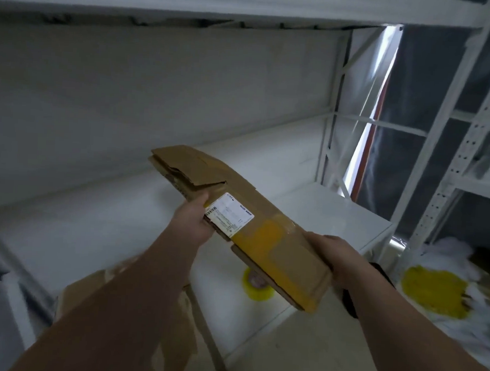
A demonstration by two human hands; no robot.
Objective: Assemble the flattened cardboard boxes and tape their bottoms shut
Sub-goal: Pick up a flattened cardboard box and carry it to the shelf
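A flattened brown cardboard box (267, 229) with a white shipping label and yellowish tape is held in the air over the white shelf (100, 223). My left hand (192, 219) grips its left long edge beside the label. My right hand (338, 258) grips its near right end. A roll of yellow tape (257, 286) lies on the shelf beneath the box, partly hidden by it. More cardboard (124, 306) lies at the lower left under my left forearm.
White metal racking uprights (464, 145) stand at the right. A heap of white and yellow material (442, 292) lies on the floor at the lower right. A shelf board runs overhead. A dark object sits below my right wrist.
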